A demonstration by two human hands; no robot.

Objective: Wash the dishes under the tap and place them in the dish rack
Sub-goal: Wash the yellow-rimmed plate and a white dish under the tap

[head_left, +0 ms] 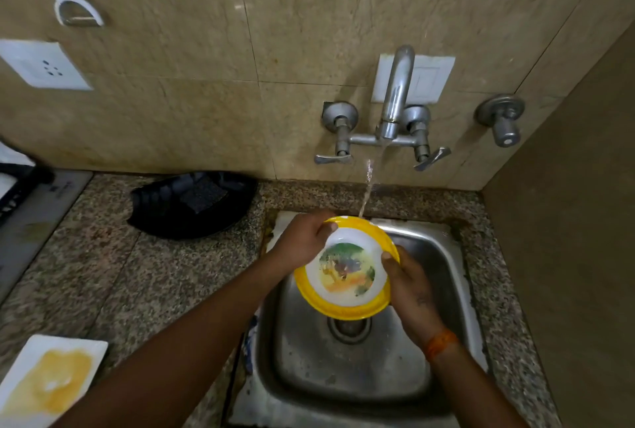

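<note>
Head view: over the steel sink (pixel 443 273), our left hand (pixel 302 242) and right hand (pixel 410 285) grip the yellow-rimmed bowl (pixel 343 273), its white inside bearing a painted landscape, under the tap (pixel 395 98) water.

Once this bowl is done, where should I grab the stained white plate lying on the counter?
Likely the white plate's near right edge, coming from the sink side. It lies flat on the counter, so pinch the raised rim, clear of the yellow stain.

Yellow-rimmed plate (pixel 345 269), painted centre, held tilted over steel sink (pixel 443 256): left hand (pixel 302 242) grips far rim, right hand (pixel 409 287) grips near-right rim. Tap (pixel 395 101) running, stream meeting plate's top edge. Stained white plate (pixel 51 383) on granite counter (pixel 137 290); black dish rack (pixel 192 204) behind.
</note>
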